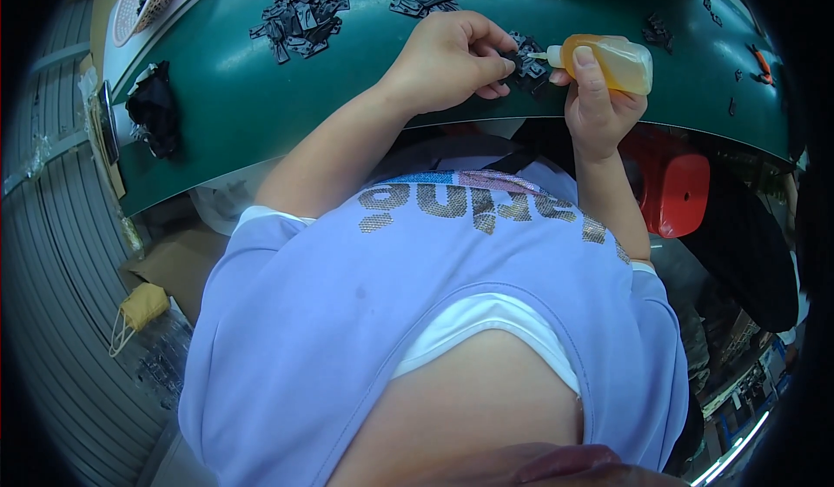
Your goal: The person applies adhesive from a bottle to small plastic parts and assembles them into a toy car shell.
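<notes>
Two forearms (334,144) are extended to the green surface (217,96) in the head view. The left hand (453,66) is angled rightward, fingers curled, thumb and forefinger drawn close beside a pile of small black parts (532,72); whether a part is clamped between them cannot be told. By the right hand (599,109), a translucent bottle (630,63) is gripped, fingers wrapped and thumb laid across its side, nozzle (551,55) pointed leftward at the pile.
</notes>
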The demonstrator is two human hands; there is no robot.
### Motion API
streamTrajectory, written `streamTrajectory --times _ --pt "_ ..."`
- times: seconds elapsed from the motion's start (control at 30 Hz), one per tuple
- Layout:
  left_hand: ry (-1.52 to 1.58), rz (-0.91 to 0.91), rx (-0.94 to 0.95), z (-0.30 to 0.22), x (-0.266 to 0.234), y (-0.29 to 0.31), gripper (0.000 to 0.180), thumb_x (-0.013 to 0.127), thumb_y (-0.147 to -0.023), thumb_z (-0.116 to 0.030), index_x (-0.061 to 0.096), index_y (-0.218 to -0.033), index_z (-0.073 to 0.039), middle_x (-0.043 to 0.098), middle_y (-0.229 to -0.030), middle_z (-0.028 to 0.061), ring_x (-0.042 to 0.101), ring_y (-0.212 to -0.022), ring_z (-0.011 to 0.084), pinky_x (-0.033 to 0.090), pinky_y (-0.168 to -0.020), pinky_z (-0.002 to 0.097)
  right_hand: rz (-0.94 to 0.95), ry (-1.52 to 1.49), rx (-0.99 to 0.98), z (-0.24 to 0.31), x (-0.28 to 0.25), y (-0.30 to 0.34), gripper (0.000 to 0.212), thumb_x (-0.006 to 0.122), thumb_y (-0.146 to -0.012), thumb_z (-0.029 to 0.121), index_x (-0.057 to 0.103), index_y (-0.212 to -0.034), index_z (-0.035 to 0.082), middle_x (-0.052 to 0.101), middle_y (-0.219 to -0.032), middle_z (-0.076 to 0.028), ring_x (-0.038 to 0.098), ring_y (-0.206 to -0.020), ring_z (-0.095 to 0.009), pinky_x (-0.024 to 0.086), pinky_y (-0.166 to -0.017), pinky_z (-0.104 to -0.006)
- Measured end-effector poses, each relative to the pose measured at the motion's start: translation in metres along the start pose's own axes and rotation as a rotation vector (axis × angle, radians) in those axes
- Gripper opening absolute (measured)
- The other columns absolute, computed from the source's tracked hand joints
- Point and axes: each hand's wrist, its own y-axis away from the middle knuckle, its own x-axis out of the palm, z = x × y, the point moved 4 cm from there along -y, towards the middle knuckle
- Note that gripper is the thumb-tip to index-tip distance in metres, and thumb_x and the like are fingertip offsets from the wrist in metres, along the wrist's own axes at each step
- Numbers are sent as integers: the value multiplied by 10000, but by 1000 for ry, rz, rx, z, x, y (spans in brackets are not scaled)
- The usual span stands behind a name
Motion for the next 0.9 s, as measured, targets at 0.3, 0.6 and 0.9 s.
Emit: streamTrajectory --times 0.3,0.6,0.9 --pt "-37 -4 1 -3 -3 -1 224 652 -815 -31 590 -1006 70 642 -747 84 670 -642 154 554 -572 228 -75 -104 -9 0 -7 -4 109 604 -869 50 611 -951 -22 648 -822 -111 614 -616 -131 516 -536 -232" --pt "59 -23 -14 -3 -2 -3 208 650 -818 -25 579 -988 73 636 -723 89 665 -610 162 547 -535 229 126 -74 68 0 -3 2 160 590 -858 39 543 -1007 8 533 -993 -106 623 -717 -151 543 -541 -234" --pt "28 -29 -20 -2 -1 -4 211 650 -823 -26 579 -992 78 637 -730 89 664 -612 161 547 -538 231 131 -62 75 -1 -1 5 160 587 -862 19 543 -1013 -9 525 -988 -110 620 -721 -150 538 -536 -228"
